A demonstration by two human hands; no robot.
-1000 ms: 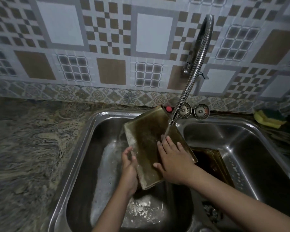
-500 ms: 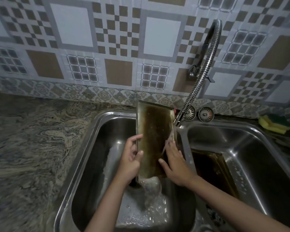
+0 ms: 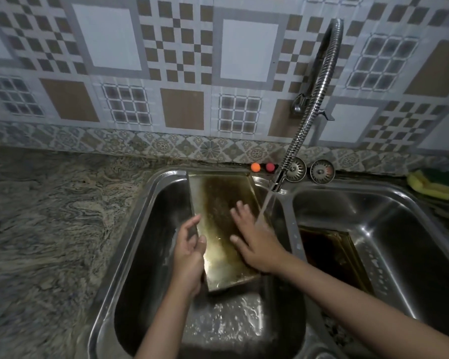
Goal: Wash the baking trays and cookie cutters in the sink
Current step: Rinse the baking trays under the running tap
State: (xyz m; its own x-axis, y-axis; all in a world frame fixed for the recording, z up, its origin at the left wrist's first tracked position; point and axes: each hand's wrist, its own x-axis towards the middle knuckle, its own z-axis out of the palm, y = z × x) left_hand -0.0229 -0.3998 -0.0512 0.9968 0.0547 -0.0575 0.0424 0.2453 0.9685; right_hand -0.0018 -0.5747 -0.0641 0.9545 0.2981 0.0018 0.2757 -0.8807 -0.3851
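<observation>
While my left hand (image 3: 189, 252) grips the stained rectangular metal baking tray (image 3: 226, 229) by its rim over the left steel sink basin (image 3: 151, 229), my right hand (image 3: 254, 242) lies flat on it; wet, stiff, likely slippery.

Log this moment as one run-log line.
step: rinsing tray | left hand: grips tray edge | right hand: flat on tray | tap: running | second tray: in right basin

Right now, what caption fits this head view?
Left hand grips a stained baking tray while right hand rubs it under the running faucet.
</observation>
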